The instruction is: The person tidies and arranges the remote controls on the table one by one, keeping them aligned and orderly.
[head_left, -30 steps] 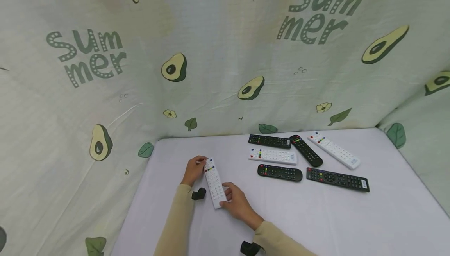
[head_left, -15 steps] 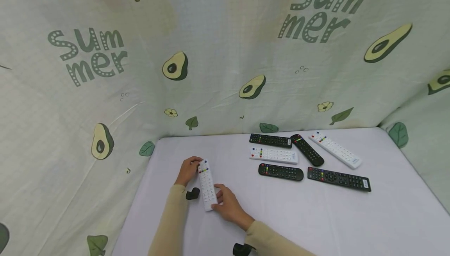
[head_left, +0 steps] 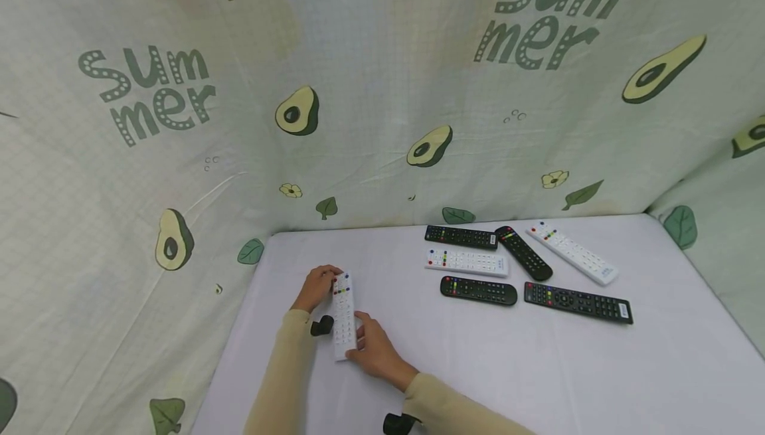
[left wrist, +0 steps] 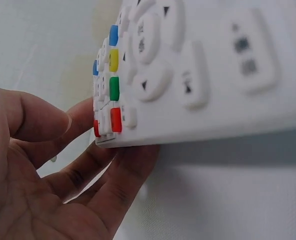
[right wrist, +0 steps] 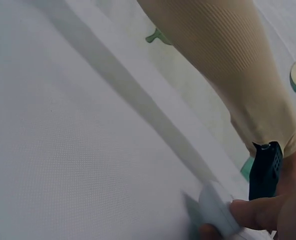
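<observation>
A white remote control [head_left: 343, 319] with white keys and a few coloured ones is held lengthwise between my two hands. My left hand [head_left: 315, 287] is at its far end; in the left wrist view the curled fingers [left wrist: 125, 172] touch its end and underside, while the thumb stands beside it. At the near right corner, my right hand [head_left: 378, 352] pinches it between thumb and fingers. The right wrist view shows only the near end of the white remote control [right wrist: 217, 210], partly hidden by fingers. A shadow lies on the cloth beneath it.
To the right lie several other remotes: black ones [head_left: 478, 291], [head_left: 578, 303], [head_left: 522, 254], [head_left: 461, 237] and white ones [head_left: 466, 263], [head_left: 572, 253]. A white cloth covers the table [head_left: 478, 368]. Behind it hangs a printed curtain [head_left: 358, 56]. Dark wrist cameras [head_left: 323, 326] sit at both cuffs.
Both hands have moved left with the white remote control, and it has turned from slanted to nearly straight away from me. The other remotes lie as before.
</observation>
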Demonstrator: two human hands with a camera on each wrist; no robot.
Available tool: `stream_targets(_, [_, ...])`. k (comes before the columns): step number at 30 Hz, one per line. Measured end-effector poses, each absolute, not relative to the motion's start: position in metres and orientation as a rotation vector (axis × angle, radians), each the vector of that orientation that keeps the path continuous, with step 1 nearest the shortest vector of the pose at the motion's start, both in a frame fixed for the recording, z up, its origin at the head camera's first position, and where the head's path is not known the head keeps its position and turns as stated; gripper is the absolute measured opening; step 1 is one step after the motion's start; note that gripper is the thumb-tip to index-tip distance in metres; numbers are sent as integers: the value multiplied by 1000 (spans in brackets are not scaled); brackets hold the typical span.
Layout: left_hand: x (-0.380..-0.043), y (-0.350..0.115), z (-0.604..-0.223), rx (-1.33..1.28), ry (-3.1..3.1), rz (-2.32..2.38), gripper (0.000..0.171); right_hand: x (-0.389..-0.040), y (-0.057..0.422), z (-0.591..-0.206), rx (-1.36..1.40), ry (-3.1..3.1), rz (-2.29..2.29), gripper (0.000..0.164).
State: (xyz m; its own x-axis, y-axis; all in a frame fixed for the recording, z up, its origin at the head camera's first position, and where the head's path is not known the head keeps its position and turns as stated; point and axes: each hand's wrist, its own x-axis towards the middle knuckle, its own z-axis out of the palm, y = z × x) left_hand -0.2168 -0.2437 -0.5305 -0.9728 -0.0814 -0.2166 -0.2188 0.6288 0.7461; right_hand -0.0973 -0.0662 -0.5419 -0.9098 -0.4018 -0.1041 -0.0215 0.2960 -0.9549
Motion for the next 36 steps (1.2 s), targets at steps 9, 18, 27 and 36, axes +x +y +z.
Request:
stream_targets(9, [-214,-246,-527,-206,2695,1187,33,-96,-79,-546,-431,2293,-1586,80])
stream_targets(18, [-212,-244,-526,-222,2678,1172,32,-93,-86,-542,-486,2422,-1421,82])
stream_targets(27, [-212,-240,-532,-180,2720,1137,33,-91,-87,-539,-507,2429,-1398,83])
stream_targets(36, [-209,-225,-533,-52,2882,1078,31,-93,-66,-534,-550,2450,-1469,71])
